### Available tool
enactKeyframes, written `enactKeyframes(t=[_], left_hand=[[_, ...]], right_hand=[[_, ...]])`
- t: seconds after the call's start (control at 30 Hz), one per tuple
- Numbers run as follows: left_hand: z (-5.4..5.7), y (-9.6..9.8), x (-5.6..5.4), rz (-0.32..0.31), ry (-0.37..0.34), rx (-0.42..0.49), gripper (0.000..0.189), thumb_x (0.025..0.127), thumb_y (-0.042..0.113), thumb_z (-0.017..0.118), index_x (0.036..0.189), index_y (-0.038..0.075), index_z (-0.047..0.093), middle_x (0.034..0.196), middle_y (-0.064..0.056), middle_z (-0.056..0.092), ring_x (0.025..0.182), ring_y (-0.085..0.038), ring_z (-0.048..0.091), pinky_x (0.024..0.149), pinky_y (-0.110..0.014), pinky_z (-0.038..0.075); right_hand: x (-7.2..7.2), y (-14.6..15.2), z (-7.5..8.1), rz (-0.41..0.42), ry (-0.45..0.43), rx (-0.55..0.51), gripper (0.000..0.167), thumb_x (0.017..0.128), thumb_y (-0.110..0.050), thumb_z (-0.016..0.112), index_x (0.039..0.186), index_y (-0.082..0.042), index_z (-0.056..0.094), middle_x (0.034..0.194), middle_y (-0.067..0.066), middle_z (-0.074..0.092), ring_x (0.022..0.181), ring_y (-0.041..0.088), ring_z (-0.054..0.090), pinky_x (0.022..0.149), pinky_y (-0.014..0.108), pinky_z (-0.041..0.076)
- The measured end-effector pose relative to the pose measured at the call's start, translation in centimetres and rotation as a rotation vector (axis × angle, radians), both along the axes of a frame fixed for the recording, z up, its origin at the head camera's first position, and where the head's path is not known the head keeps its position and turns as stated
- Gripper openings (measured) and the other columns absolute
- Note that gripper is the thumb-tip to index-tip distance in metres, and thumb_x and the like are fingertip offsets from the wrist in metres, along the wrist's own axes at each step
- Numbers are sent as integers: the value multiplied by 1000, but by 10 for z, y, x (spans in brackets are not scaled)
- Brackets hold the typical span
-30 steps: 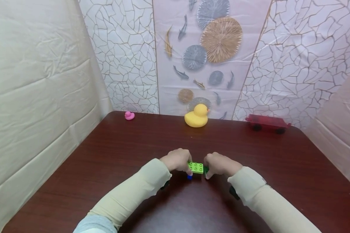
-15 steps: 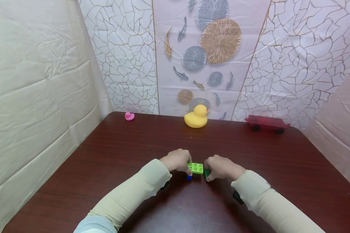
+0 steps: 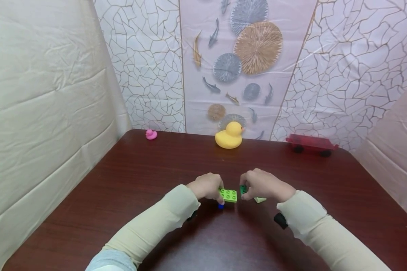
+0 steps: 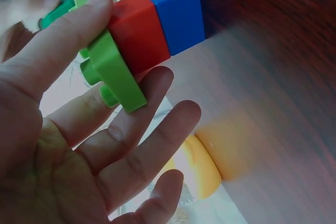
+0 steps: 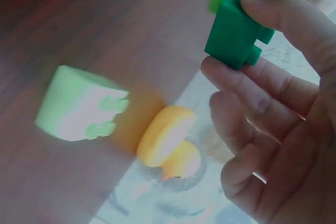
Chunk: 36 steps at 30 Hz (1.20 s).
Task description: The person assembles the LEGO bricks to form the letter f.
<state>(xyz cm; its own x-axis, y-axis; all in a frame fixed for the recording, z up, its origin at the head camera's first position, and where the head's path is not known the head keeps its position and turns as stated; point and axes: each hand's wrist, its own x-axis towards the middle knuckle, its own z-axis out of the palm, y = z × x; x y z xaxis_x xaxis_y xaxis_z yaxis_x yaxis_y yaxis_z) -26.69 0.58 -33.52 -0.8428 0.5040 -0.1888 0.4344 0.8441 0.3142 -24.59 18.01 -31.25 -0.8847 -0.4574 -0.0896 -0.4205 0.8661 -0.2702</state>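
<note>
My left hand (image 3: 207,186) pinches a lime-green toy building brick (image 4: 121,72) between thumb and fingers. Under that brick sit a red block (image 4: 139,32) and a blue block (image 4: 176,14), joined in a stack; in the head view the red one is hidden. Just right of it, my right hand (image 3: 262,185) grips a small dark green brick (image 5: 228,32) between thumb and fingertips, its studs toward the palm. A narrow gap separates the two bricks in the head view. A pale green brick with a curved side (image 5: 76,106) lies on the table below the right hand.
At the back of the dark wooden table (image 3: 176,158) stand a pink duck (image 3: 151,134), a yellow duck (image 3: 228,135) and a red toy wagon (image 3: 312,145). Patterned cloth (image 3: 149,67) hangs behind the table, and pale cloth (image 3: 47,113) closes the left side.
My right hand has moved up and to the right with the dark green brick, uncovering the pale green brick under it. The left hand keeps its hold in the same place.
</note>
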Motion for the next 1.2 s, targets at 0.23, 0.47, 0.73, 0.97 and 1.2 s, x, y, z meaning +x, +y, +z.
enactKeyframes(t=[0.23, 0.47, 0.73, 0.97, 1.2], left_hand=[[-1, 0, 0, -3, -6, 11, 19, 64, 29, 77, 73, 17, 66, 63, 8, 56, 57, -11, 47, 52, -27, 38], [0, -1, 0, -7, -2, 0, 21, 65, 29, 77, 77, 16, 66, 64, 8, 55, 60, -11, 49, 53, -27, 39], [-4, -4, -2, 2, -19, 32, 23, 65, 32, 77, 64, 15, 60, 60, 4, 54, 55, -11, 45, 50, -26, 36], [-5, -5, -3, -2, -29, 51, 24, 65, 32, 76, 66, 15, 59, 61, 4, 53, 54, -11, 44, 49, -26, 36], [-9, -11, -5, -45, -49, 122, 25, 64, 32, 77, 64, 15, 59, 57, 3, 52, 50, -10, 40, 46, -24, 34]], right_hand=[[3, -12, 4, 104, 57, -67, 22, 68, -23, 73, 82, -10, 64, 64, -8, 55, 54, 7, 48, 50, 23, 42], [3, -25, -1, 125, 81, -84, 21, 70, -23, 71, 86, -10, 65, 68, -8, 57, 55, 5, 48, 50, 22, 42], [0, -35, -3, 109, 64, -67, 24, 71, -24, 72, 89, -9, 65, 67, -8, 55, 54, 7, 47, 50, 23, 41], [-1, -38, -2, 128, 76, -66, 24, 71, -25, 72, 87, -8, 66, 65, -7, 55, 53, 6, 48, 49, 22, 41], [0, -41, -5, 114, 89, -45, 21, 70, -26, 73, 83, -11, 65, 60, -9, 51, 51, 6, 45, 47, 22, 39]])
